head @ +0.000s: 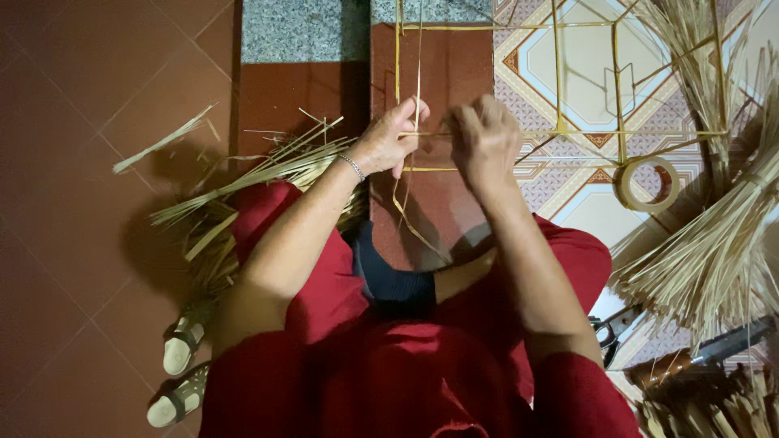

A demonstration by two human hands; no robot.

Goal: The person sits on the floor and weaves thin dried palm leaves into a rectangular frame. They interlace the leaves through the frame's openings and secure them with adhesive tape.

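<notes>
Both hands meet over the floor (97, 122), just past the knees. The left hand (392, 136) pinches a thin upright strip (418, 73); the right hand (485, 138) is clenched on the frame (558, 130) where its slats cross. The strip looks light, springy and apt to split, best held close to the joint. A tape roll (647, 185) lies right, scissors (613, 328) nearer.

Bamboo frame (560, 81) lies ahead of both hands, tape roll (647, 184) right, loose strips (243, 174) left
</notes>
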